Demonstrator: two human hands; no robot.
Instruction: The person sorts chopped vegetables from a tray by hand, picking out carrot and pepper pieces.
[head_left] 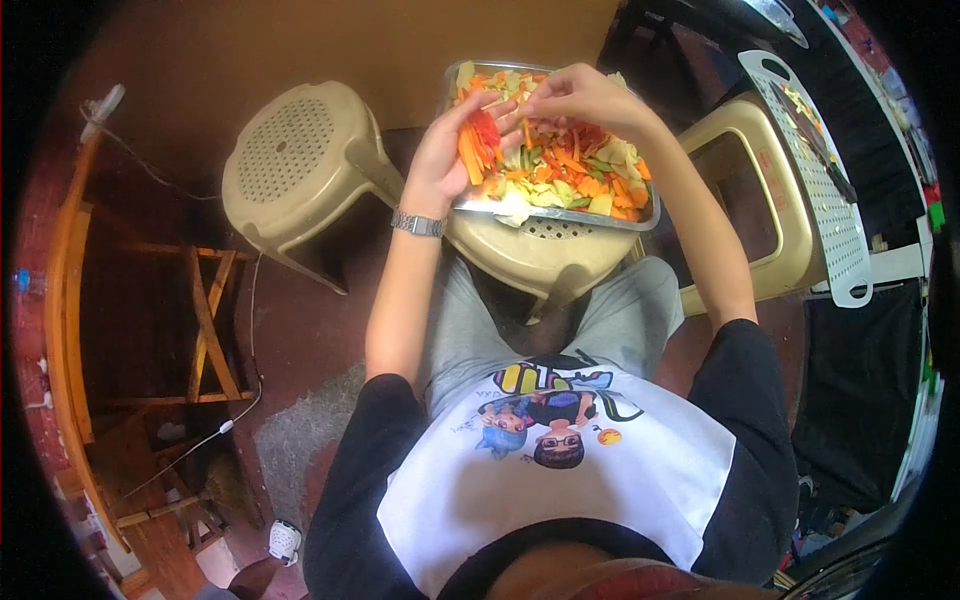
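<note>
My left hand (442,158), with a metal watch on its wrist, is cupped around a bunch of red and orange vegetable strips (480,145), likely peppers and carrots. It is held over the left side of a metal tray (590,218). The tray is full of cut vegetables (570,165) in orange, green, red and pale yellow. My right hand (585,98) reaches over the tray's far side, its fingertips pinched together close to the left fingers. Whatever lies between those fingertips is too small to make out. Beneath the tray is a beige plastic stool (535,262), between my knees.
Another beige stool (290,150) stands to the left. On the right, a white perforated board (825,190) bears a dark-handled knife (830,165) and vegetable bits, lying over a further beige stool (745,200). A cable (258,330) runs down near a wooden frame (205,320).
</note>
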